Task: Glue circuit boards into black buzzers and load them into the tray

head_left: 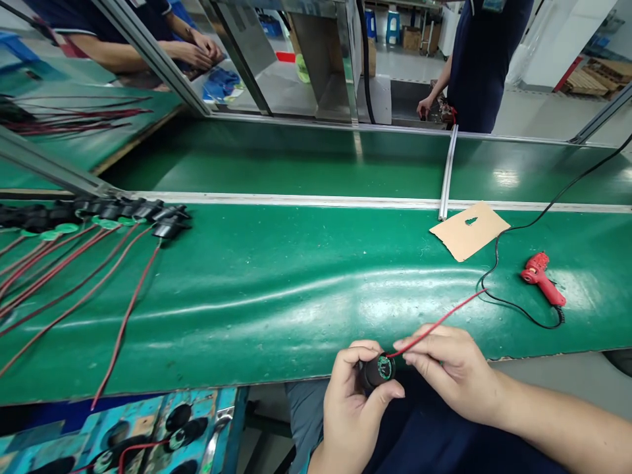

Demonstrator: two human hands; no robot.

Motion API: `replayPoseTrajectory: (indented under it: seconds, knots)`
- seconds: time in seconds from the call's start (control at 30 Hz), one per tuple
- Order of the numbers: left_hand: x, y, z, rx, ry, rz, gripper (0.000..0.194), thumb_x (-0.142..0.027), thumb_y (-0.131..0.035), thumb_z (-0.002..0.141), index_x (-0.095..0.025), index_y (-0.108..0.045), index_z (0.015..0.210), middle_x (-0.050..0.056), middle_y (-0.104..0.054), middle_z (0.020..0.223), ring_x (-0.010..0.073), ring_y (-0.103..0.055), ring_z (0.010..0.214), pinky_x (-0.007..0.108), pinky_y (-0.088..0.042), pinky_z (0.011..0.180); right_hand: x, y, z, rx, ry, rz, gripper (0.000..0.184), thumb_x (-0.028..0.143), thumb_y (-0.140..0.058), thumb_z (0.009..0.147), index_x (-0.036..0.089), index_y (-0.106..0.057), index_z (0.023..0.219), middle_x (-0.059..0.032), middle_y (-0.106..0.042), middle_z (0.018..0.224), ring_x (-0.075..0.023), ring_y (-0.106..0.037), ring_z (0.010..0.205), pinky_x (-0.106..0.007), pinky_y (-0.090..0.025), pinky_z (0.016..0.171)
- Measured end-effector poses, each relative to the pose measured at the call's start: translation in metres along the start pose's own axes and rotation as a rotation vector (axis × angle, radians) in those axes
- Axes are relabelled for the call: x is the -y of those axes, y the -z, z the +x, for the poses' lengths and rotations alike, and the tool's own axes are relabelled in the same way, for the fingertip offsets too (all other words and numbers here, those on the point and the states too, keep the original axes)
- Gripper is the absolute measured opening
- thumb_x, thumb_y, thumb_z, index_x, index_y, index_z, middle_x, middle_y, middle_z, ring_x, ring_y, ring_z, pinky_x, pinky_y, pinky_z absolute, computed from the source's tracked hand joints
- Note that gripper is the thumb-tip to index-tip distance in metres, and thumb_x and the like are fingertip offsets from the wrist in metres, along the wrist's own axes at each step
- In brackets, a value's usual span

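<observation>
My left hand (pixel 350 398) is wrapped around a small black cylindrical part (pixel 376 370) with a green round board on its end, held just off the near edge of the green bench (pixel 296 289). My right hand (pixel 451 372) pinches a red wire (pixel 437 324) where it meets that part. The wire runs up and right over the bench mat.
A row of black parts (pixel 123 212) with red wires (pixel 74 276) lies at the left. A cardboard piece (pixel 469 230) and a red glue gun (pixel 540 278) with a black cord sit at the right. A blue tray (pixel 148 434) is at bottom left. Other people stand beyond the bench.
</observation>
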State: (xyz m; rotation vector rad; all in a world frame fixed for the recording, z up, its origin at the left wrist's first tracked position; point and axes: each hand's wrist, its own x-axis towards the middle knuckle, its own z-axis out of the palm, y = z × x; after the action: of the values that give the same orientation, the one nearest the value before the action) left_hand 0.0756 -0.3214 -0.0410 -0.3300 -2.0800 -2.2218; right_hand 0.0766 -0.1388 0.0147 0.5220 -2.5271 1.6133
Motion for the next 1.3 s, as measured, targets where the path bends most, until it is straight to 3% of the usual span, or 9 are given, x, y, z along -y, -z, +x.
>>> replayPoseTrajectory:
  seconds: [0.13,0.27,0.37,0.47,0.63,0.73,1.07,1.3]
  knots:
    - [0.001,-0.001,-0.001,0.031,-0.097,0.071,0.033,-0.027,-0.082,0.082,-0.024,-0.057,0.104,0.001,-0.064,0.096,0.0132,-0.067,0.081,0.021,-0.058,0.070,-0.002,0.009,0.002,0.109,0.249,-0.155,0.028,0.012,-0.050,0.100,0.023,-0.065,0.121,-0.0042,-0.069,0.087,-0.0138,-0.061,0.073,-0.026,-0.052,0.066]
    - [0.003,-0.001,0.000,0.065,-0.220,0.137,0.033,-0.031,-0.080,0.084,-0.022,-0.056,0.105,0.002,-0.064,0.095,0.0142,-0.068,0.082,0.023,-0.059,0.071,-0.005,0.017,0.003,0.214,0.348,-0.268,0.024,0.011,-0.051,0.100,0.019,-0.063,0.118,-0.0066,-0.066,0.091,-0.0138,-0.052,0.071,-0.028,-0.048,0.066]
    - [0.005,-0.001,0.001,0.086,-0.276,0.176,0.036,-0.029,-0.081,0.084,-0.021,-0.055,0.107,0.003,-0.064,0.096,0.0154,-0.068,0.084,0.025,-0.060,0.071,-0.004,0.017,0.002,0.218,0.282,-0.218,0.021,0.011,-0.050,0.100,0.018,-0.061,0.117,-0.0072,-0.067,0.094,-0.0144,-0.058,0.077,-0.027,-0.050,0.070]
    - [0.004,-0.001,0.002,0.103,-0.329,0.203,0.038,-0.027,-0.081,0.083,-0.021,-0.054,0.109,0.004,-0.064,0.095,0.0167,-0.069,0.085,0.027,-0.061,0.069,-0.001,0.015,0.002,0.203,0.083,-0.183,0.017,0.014,-0.048,0.102,0.019,-0.060,0.112,-0.0053,-0.067,0.093,-0.0138,-0.062,0.080,-0.024,-0.051,0.070]
    - [-0.001,0.000,0.005,0.111,-0.363,0.253,0.039,-0.030,-0.081,0.083,-0.022,-0.054,0.109,0.003,-0.064,0.093,0.0162,-0.069,0.079,0.026,-0.061,0.065,0.008,0.015,0.005,0.349,-0.051,-0.255,0.018,0.019,-0.043,0.103,0.019,-0.061,0.102,-0.0042,-0.066,0.087,-0.0148,-0.061,0.074,-0.026,-0.050,0.068]
    - [-0.003,0.000,0.007,0.105,-0.387,0.276,0.039,-0.028,-0.082,0.083,-0.022,-0.054,0.109,0.003,-0.065,0.092,0.0162,-0.070,0.079,0.026,-0.061,0.065,0.013,0.017,0.007,0.407,-0.060,-0.328,0.020,0.020,-0.041,0.104,0.018,-0.060,0.101,-0.0043,-0.065,0.086,-0.0152,-0.060,0.071,-0.027,-0.048,0.066]
    - [-0.001,0.002,0.006,0.136,-0.432,0.315,0.037,-0.021,-0.080,0.083,-0.018,-0.055,0.110,0.005,-0.066,0.092,0.0163,-0.069,0.079,0.027,-0.061,0.071,0.012,0.012,0.010,0.404,0.062,-0.505,0.022,0.017,-0.038,0.102,0.018,-0.056,0.090,-0.0029,-0.062,0.076,-0.0151,-0.053,0.062,-0.028,-0.040,0.058]
    - [0.004,0.003,0.002,0.151,-0.497,0.402,0.030,-0.016,-0.072,0.090,-0.019,-0.056,0.115,0.007,-0.066,0.094,0.0174,-0.070,0.081,0.027,-0.062,0.070,-0.003,-0.001,0.002,0.268,0.076,-0.565,0.019,0.012,-0.041,0.095,0.021,-0.052,0.081,0.0002,-0.058,0.067,-0.0135,-0.048,0.055,-0.028,-0.035,0.055]
